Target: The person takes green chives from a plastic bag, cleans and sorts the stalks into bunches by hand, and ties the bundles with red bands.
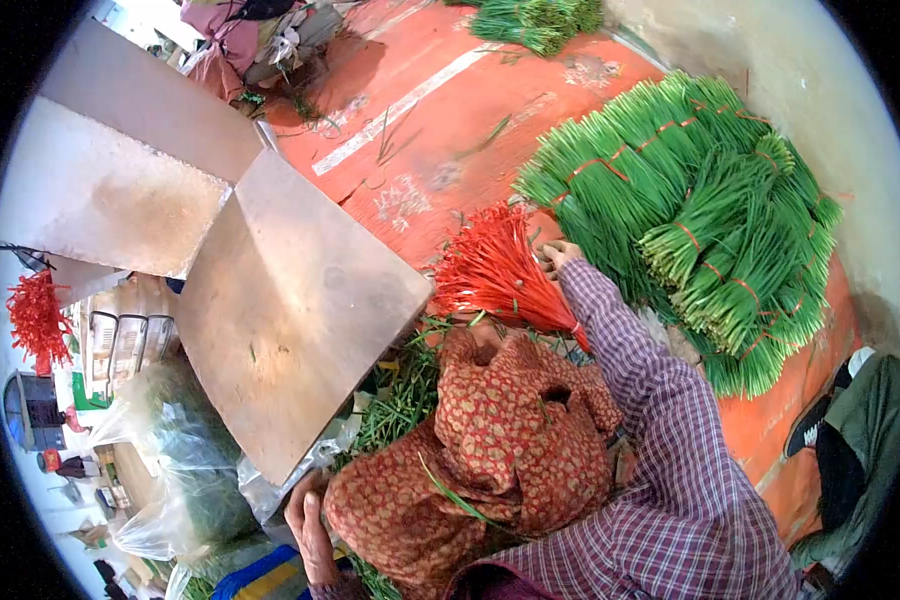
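Floor: orange-red ahead of me, white stripe running across it
Wall: pale, there, over on my right
Pink cloth: bunched up ahead, off to my left
Dark shoe: my right, near green cloth

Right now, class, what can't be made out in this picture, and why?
In the head view:
Right hand: too small to tell whether it grips the red ties.
Patterned cloth: its folds hide what lies beneath.
Top greens: cut off by the picture's upper edge.
Plastic bag: its cloudy film blurs the contents.
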Demonstrator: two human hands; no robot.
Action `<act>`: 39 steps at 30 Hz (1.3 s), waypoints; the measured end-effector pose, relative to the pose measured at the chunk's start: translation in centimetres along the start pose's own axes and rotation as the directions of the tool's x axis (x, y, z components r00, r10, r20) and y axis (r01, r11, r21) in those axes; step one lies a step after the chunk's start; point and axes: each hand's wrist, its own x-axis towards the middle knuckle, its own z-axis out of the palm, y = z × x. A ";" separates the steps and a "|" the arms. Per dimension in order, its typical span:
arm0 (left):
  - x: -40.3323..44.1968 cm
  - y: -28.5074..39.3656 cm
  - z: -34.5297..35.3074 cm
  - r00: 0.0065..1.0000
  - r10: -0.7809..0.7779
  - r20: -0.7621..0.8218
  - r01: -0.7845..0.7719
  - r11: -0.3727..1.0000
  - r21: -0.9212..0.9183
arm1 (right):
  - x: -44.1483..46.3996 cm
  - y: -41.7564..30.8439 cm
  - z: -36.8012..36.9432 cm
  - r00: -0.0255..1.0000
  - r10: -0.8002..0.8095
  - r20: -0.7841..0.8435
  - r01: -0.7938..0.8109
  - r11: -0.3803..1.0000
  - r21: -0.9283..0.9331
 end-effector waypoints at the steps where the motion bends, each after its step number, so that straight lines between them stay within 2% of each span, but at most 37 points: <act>1: -0.1 -1.3 -0.8 0.998 -0.051 -0.023 0.052 0.998 0.027 | 0.3 -0.9 1.0 0.999 0.023 -0.036 -0.023 1.000 -0.008; 2: -0.2 -3.3 -1.6 0.998 -0.053 -0.044 0.055 0.997 0.060 | 1.3 -0.9 1.6 0.999 0.026 -0.032 -0.026 0.999 -0.018; 3: -0.6 -4.8 -2.2 0.994 -0.103 -0.047 0.105 0.993 0.050 | 2.7 -0.4 2.0 0.996 0.019 -0.086 -0.033 0.986 -0.162; 4: -1.2 -7.1 -3.0 0.994 -0.105 -0.042 0.105 0.994 -0.007 | 3.9 0.3 2.2 0.990 0.003 -0.139 -0.046 0.952 -0.302; 5: -1.4 -8.8 -3.4 0.994 -0.104 -0.036 0.101 0.993 -0.065 | 5.1 1.1 2.3 0.990 0.010 -0.138 -0.053 0.948 -0.313; 7: -1.5 -8.3 -2.4 0.989 -0.147 -0.023 0.144 0.985 -0.093 | 7.1 2.3 2.3 0.978 -0.120 -0.168 -0.018 0.759 -0.650; 8: -1.8 -8.9 -2.4 0.965 -0.255 -0.058 0.230 0.932 -0.280 | 6.4 1.6 2.5 0.983 -0.081 -0.167 -0.048 0.761 -0.647; 10: -1.8 -10.2 -2.7 0.926 -0.370 -0.074 0.297 0.836 -0.461 | 5.3 1.1 3.1 0.983 -0.082 -0.163 -0.056 0.714 -0.697; 12: -1.3 -11.9 -3.4 0.933 -0.354 -0.056 0.317 0.888 -0.333 | 6.3 1.9 3.9 0.983 -0.075 -0.168 -0.089 0.605 -0.791; 13: -1.4 -12.5 -3.8 0.936 -0.348 -0.048 0.324 0.908 -0.267 | 7.2 3.0 3.9 0.984 -0.074 -0.162 -0.086 0.599 -0.796; 14: -1.5 -12.6 -3.8 0.939 -0.342 -0.039 0.327 0.923 -0.201 | 7.4 3.4 3.9 0.986 -0.116 -0.123 -0.024 0.625 -0.780; 15: -1.8 -12.5 -3.8 0.937 -0.346 -0.046 0.330 0.921 -0.207 | 7.6 3.7 3.9 0.983 -0.161 -0.085 0.041 0.649 -0.759; 16: -2.3 -12.4 -3.6 0.937 -0.341 -0.082 0.314 0.921 -0.232 | 7.6 3.9 3.5 0.987 -0.139 -0.080 0.044 0.714 -0.699; 17: -2.9 -11.8 -2.9 0.935 -0.335 -0.119 0.298 0.920 -0.255 | 6.7 3.5 3.2 0.987 -0.144 -0.073 0.052 0.710 -0.703; 19: -3.5 -10.5 -1.5 0.915 -0.300 -0.269 0.206 0.922 -0.329 | 4.8 3.3 2.4 0.959 -0.281 -0.027 0.203 0.755 -0.624; 20: -3.6 -11.0 -2.7 0.949 -0.253 -0.186 0.216 0.956 -0.199 | 3.8 3.4 2.1 0.926 -0.378 -0.014 0.284 0.720 -0.633; 21: -3.4 -10.3 -2.9 0.972 -0.213 -0.096 0.208 0.976 -0.066 | 2.5 2.9 2.1 0.923 -0.384 -0.010 0.291 0.717 -0.634; 22: -3.8 -9.6 -2.4 0.941 -0.322 -0.103 0.273 0.903 -0.333 | 1.1 2.4 2.2 0.953 -0.302 -0.038 0.241 0.825 -0.512; 23: -4.3 -10.0 -2.6 0.942 -0.320 -0.104 0.270 0.902 -0.337 | 0.0 2.2 2.0 0.976 -0.213 -0.053 0.178 0.909 -0.378; 24: -5.0 -10.9 -2.9 0.968 -0.232 -0.098 0.198 0.940 -0.278 | 0.5 3.5 1.6 0.956 -0.292 -0.026 0.271 0.916 -0.296; 25: -5.8 -11.5 -3.2 0.986 -0.142 -0.089 0.120 0.969 -0.217 | 0.2 3.8 1.2 0.954 -0.298 -0.022 0.278 0.914 -0.295; 26: -6.7 -11.6 -3.2 0.968 -0.216 -0.125 0.188 0.962 -0.200 | -0.6 3.7 1.1 0.932 -0.363 0.023 0.357 0.902 -0.241; 27: -7.8 -12.5 -3.3 0.968 -0.213 -0.135 0.183 0.961 -0.205 | -1.4 3.6 1.1 0.902 -0.426 0.069 0.431 0.883 -0.184; 28: -8.9 -13.9 -3.4 0.954 -0.218 -0.206 0.168 0.958 -0.232 | -2.4 3.5 0.9 0.870 -0.487 0.078 0.492 0.846 -0.203; 29: -10.0 -15.0 -3.5 0.931 -0.227 -0.288 0.151 0.953 -0.261 | -3.3 3.0 0.7 0.786 -0.612 0.089 0.612 0.747 -0.260; 30: -10.5 -15.1 -3.6 0.948 -0.186 -0.257 0.125 0.963 -0.238 | -3.7 2.3 0.5 0.682 -0.720 0.129 0.718 0.627 -0.301; 31: -11.0 -13.5 -3.1 0.928 -0.194 -0.318 0.175 0.981 -0.088 | -4.1 1.4 0.4 0.527 -0.831 0.181 0.827 0.452 -0.334; 32: -12.2 -12.7 -3.4 0.937 -0.184 -0.296 0.184 0.983 -0.028 | -5.5 0.3 1.3 0.496 -0.843 0.205 0.860 0.446 -0.246; 33: -12.9 -12.1 -3.6 0.915 -0.250 -0.317 0.238 0.968 -0.076 | -1.5 1.8 0.5 0.518 -0.798 0.306 0.855 0.486 -0.181; 34: -13.2 -12.2 -3.4 0.881 -0.258 -0.397 0.253 0.965 -0.065 | -0.7 1.1 0.7 0.767 -0.559 0.315 0.342 0.772 0.536; 35: -13.5 -15.2 -4.8 0.867 -0.281 -0.412 0.281 0.958 -0.062 | -1.1 -1.3 0.8 0.652 -0.706 0.275 0.653 0.708 0.268; 36: -14.0 -18.3 -5.4 0.822 -0.267 -0.503 0.245 0.963 -0.111 | -1.7 -3.7 0.9 0.513 -0.828 0.225 0.854 0.518 -0.042; 37: -14.1 -18.8 -5.9 0.795 -0.259 -0.549 0.227 0.966 -0.126 | -5.8 -8.0 1.6 0.445 -0.857 0.261 0.893 0.401 -0.204; 38: -14.0 -19.8 -6.5 0.740 -0.312 -0.596 0.184 0.946 -0.268 | -6.5 -10.1 2.5 0.486 -0.862 0.141 0.871 0.491 -0.005; 39: -14.2 -22.3 -7.0 0.682 -0.322 -0.657 0.131 0.937 -0.324 | -10.2 -13.1 3.6 0.466 -0.857 0.221 0.884 0.461 -0.073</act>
